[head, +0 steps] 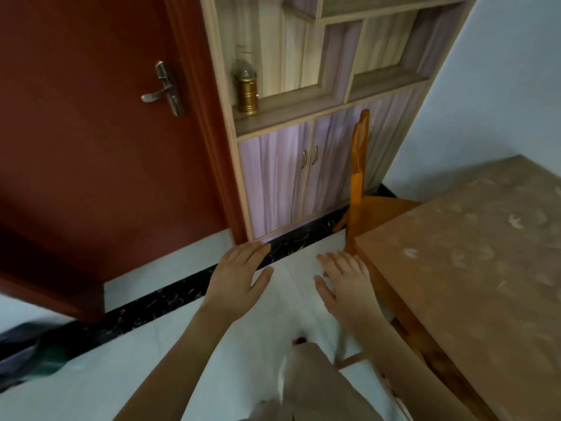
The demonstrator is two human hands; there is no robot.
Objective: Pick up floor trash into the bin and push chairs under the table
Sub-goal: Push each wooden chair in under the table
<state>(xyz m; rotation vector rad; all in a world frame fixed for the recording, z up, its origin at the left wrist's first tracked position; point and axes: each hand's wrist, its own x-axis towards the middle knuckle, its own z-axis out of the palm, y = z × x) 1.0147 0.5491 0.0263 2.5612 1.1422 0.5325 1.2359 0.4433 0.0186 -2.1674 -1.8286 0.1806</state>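
Left hand (239, 275) and right hand (343, 281): fingers straight, spread, holding nothing, above the floor (182, 375). Chair (359, 153): at the table's (455, 268) far end, seat partly hidden by its top. Probable step: chair push. Next move requires reaching the chair back and pushing it tableward.

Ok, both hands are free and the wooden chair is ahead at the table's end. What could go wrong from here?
The wooden chair stands close to the cabinet doors; turning it carelessly could knock them. The right hand hovers beside the corner of the table, so it might get pinched between chair and table when pushing. The red door stands open on the left; a sideways step could bump it.
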